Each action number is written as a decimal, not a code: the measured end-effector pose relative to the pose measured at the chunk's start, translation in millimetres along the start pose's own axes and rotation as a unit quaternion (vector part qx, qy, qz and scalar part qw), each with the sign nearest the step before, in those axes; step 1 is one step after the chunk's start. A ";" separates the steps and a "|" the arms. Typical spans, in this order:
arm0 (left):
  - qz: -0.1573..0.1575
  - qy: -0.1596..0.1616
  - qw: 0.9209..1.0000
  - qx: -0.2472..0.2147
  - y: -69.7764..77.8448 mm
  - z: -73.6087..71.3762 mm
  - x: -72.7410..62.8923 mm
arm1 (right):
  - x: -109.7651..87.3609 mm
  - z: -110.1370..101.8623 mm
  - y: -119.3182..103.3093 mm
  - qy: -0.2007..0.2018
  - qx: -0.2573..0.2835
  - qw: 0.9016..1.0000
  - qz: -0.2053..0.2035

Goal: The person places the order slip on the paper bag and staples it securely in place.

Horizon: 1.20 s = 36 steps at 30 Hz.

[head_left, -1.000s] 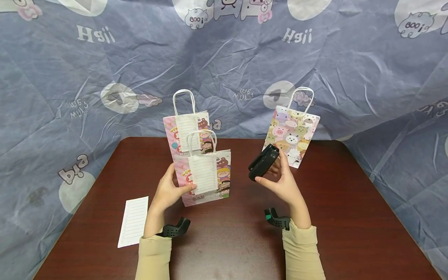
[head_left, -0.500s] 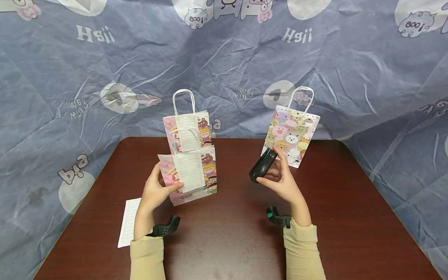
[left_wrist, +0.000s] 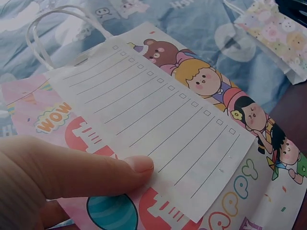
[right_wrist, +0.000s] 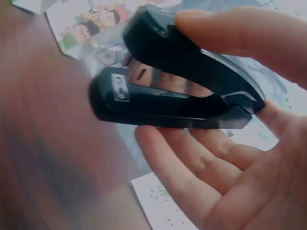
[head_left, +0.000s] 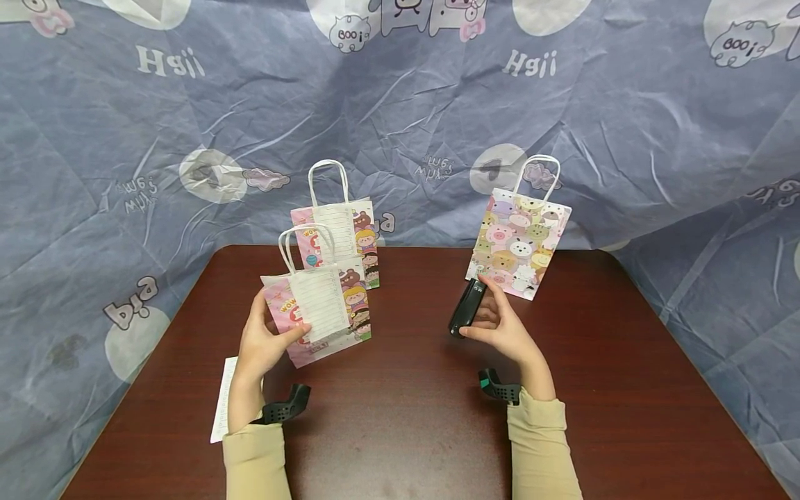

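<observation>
My left hand [head_left: 265, 351] grips the left side of a pink cartoon paper gift bag [head_left: 359, 312] with white twisted handles, the bag tilted and held over the table. A lined checklist sheet [left_wrist: 158, 120] lies flat on the bag's front, its top edge up by the handles. The left thumb [left_wrist: 139, 167] presses on the sheet's edge. In my right hand [head_left: 506, 333] is a black stapler [head_left: 467, 307], held between thumb and fingers. Its jaws stand apart in the right wrist view, with the metal anvil plate showing on the lower arm.
Behind the held bag stands a similar pink gift bag [head_left: 369, 239] with a lined sheet on its front. An animal-print gift bag [head_left: 521, 243] leans at the back right. Another lined sheet [head_left: 223, 410] lies on the brown table [head_left: 400, 430], partly under the left forearm. A blue printed cloth [head_left: 400, 125] hangs behind.
My left hand has moved left with the gift bag, uncovering more of the bag behind and covering part of the loose sheet. The stapler has turned more upright and dropped slightly.
</observation>
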State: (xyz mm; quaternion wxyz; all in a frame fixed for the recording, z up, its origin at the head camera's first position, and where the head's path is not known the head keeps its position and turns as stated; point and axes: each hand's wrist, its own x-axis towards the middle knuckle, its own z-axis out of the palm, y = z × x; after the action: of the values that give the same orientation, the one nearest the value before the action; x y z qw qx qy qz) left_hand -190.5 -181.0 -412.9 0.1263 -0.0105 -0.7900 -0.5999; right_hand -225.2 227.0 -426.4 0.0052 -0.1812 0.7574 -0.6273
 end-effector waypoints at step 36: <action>0.047 0.219 0.971 0.080 -47.7 11.7 10.7 | -7.9 -12.8 38.8 -0.059 -0.045 0.990 0.121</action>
State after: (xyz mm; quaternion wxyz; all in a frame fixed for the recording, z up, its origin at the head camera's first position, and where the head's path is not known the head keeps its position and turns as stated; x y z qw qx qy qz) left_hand -211.0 -184.6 -458.6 0.3249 0.0946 -0.7872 -0.5155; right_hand -231.2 247.0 -462.3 0.1177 -0.1245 0.7998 -0.5753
